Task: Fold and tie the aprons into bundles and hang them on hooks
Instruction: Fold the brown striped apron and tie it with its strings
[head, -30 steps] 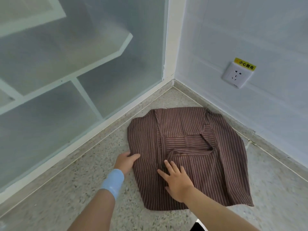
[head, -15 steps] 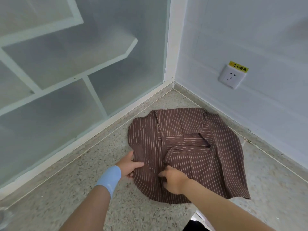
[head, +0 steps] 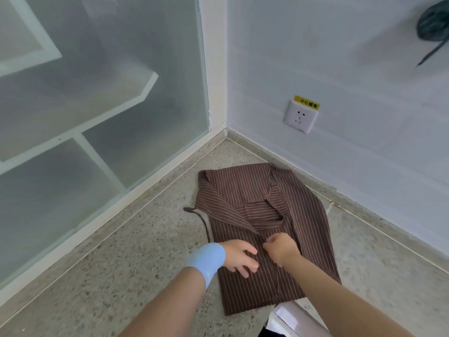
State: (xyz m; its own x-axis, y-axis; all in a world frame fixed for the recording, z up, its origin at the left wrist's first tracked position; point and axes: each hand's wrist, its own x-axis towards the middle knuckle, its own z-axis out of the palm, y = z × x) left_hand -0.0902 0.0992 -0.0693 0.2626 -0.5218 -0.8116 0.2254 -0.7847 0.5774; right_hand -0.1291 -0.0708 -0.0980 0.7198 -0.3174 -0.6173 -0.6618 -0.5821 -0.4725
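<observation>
Speckled floor (head: pixel 121 276) in a room corner w/ brown striped apron (head: pixel 298 215) lying flat, long axis near-to-far toward the corner. Its left flap is folded onto the middle. On the near-left part presses the left hand (head: pixel 239 257), fingers spread. Just right of it is the right hand (head: pixel 281 246), fingers curled, prob. pinching the flap edge (grip hidden). Unfolded right side lies nearer the right hand.

Yellow sticker (head: pixel 306 105) abv wall socket (head: pixel 300 117) reads "小心触电".

Dark green bundle (head: pixel 432 21), upper right: blurred, cut by edge. White glossy object (head: pixel 296 322), bottom edge: cut off. Right hand (head: pixel 281 249) fist hides its pinch on brown striped cloth apron (head: pixel 243 186).
</observation>
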